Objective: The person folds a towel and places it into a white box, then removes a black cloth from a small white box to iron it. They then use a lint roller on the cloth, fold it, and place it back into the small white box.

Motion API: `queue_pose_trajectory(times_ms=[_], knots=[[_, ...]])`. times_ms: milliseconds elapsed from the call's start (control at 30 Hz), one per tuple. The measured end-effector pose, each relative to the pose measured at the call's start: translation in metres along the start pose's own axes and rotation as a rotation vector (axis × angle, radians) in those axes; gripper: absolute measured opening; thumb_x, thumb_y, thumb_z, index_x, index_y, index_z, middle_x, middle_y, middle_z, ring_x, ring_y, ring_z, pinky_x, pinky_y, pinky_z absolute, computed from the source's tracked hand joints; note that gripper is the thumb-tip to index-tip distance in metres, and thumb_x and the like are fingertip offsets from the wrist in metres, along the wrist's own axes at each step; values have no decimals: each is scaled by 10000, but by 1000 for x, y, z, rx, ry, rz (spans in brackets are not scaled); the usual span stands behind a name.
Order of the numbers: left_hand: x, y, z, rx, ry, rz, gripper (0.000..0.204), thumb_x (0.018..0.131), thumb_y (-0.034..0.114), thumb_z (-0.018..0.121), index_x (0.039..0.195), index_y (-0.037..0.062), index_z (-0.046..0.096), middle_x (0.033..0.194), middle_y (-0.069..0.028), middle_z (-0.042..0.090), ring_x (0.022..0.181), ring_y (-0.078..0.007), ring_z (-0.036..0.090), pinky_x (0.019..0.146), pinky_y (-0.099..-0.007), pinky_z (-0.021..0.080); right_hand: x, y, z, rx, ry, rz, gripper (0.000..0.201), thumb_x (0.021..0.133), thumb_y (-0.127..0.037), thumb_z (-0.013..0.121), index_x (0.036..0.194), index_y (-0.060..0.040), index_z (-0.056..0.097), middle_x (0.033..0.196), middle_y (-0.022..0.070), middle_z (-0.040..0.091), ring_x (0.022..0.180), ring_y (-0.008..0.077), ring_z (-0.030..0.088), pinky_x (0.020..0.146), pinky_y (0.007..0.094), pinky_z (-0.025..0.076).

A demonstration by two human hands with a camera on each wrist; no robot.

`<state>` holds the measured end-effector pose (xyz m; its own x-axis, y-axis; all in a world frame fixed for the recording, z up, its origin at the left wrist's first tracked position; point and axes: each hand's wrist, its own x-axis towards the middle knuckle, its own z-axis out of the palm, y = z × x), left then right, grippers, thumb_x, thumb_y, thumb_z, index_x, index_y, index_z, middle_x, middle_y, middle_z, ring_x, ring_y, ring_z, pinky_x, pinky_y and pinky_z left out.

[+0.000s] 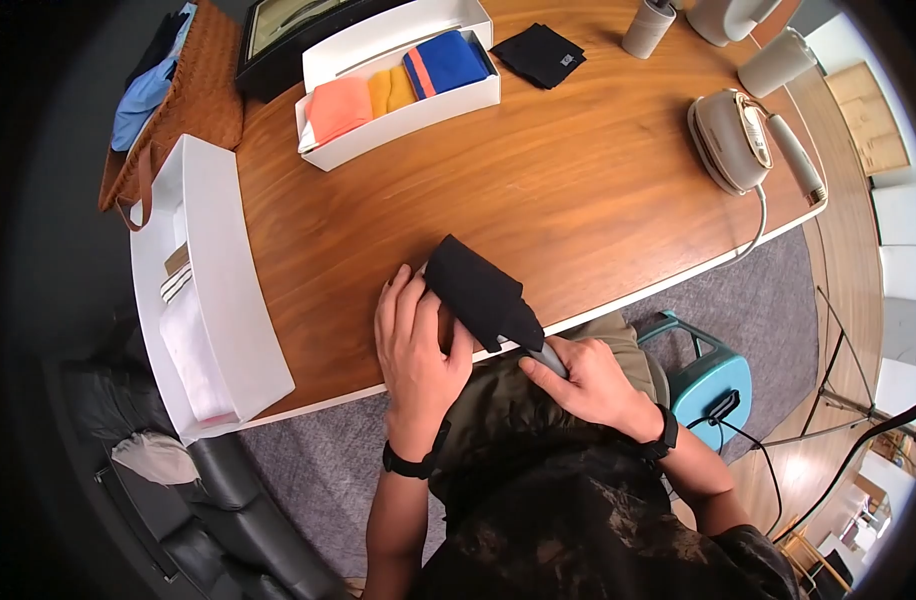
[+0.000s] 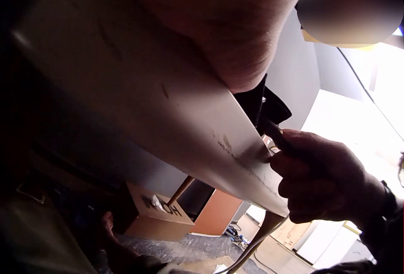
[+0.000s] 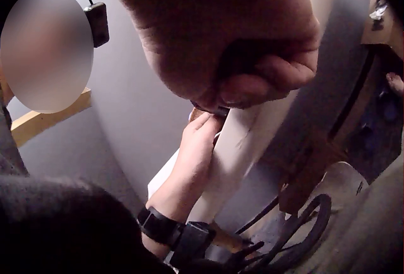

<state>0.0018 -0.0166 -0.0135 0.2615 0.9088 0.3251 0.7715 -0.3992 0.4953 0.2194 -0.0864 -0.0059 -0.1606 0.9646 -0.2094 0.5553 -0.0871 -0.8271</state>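
Observation:
A black piece (image 1: 478, 290), cloth-like, lies slanted at the table's front edge, with a grey handle (image 1: 546, 357) coming out of its lower right end. Curled fingers of the right hand (image 1: 593, 380) grip that handle, the thumb along it. The left hand (image 1: 418, 345) rests with fairly straight fingers against the black piece's left side. In the left wrist view the right hand (image 2: 322, 173) is a fist around the dark handle, and the left palm (image 2: 233, 28) covers the top. The right wrist view has the right hand (image 3: 233, 40) close up, with the left hand (image 3: 196, 154) beyond; contact details are hidden.
A white box (image 1: 403, 120) with coral, yellow and blue folded cloths stands at the back. Beside it lies a black folded cloth (image 1: 540, 55). A long white box (image 1: 218, 290) is at the left, a corded steamer (image 1: 730, 143) at the right, and a teal stool (image 1: 713, 395) below.

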Motion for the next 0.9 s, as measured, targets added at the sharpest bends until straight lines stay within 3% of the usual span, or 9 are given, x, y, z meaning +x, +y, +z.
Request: queue_pose_trajectory(times_ms=[233, 300, 400, 900], knots=[[1, 0, 1, 3, 3, 2, 361, 844, 68, 716, 1196, -4, 680, 1370, -169, 627, 1377, -412, 523, 1148, -528, 402, -1, -4, -6, -21, 19, 17, 404, 996, -346, 705, 852, 29, 663, 596, 216, 514, 563, 438, 554, 541, 466, 430], [1, 0, 0, 7, 5, 4, 363, 843, 64, 718, 1199, -2, 683, 1381, -166, 626, 1379, -410, 523, 1145, -524, 405, -1, -11, -8, -57, -12, 69, 439, 1008, -368, 677, 812, 24, 659, 621, 236, 594, 628, 457, 631, 586, 513, 491], [-1, -2, 2, 16, -10, -4, 362, 855, 126, 721, 1199, 20, 681, 1425, -132, 606, 1395, -387, 506, 1166, -549, 395, -3, -17, -10, -54, 9, 64, 458, 1023, -381, 655, 804, 21, 659, 620, 235, 596, 631, 458, 636, 591, 521, 498], [0, -1, 2, 19, 4, -4, 320, 876, 159, 730, 1179, 56, 721, 1419, -124, 616, 1396, -380, 506, 1162, -536, 396, -6, -14, -19, -92, 47, 180, 500, 1035, -404, 631, 761, 12, 671, 634, 260, 599, 651, 467, 641, 593, 519, 501]])
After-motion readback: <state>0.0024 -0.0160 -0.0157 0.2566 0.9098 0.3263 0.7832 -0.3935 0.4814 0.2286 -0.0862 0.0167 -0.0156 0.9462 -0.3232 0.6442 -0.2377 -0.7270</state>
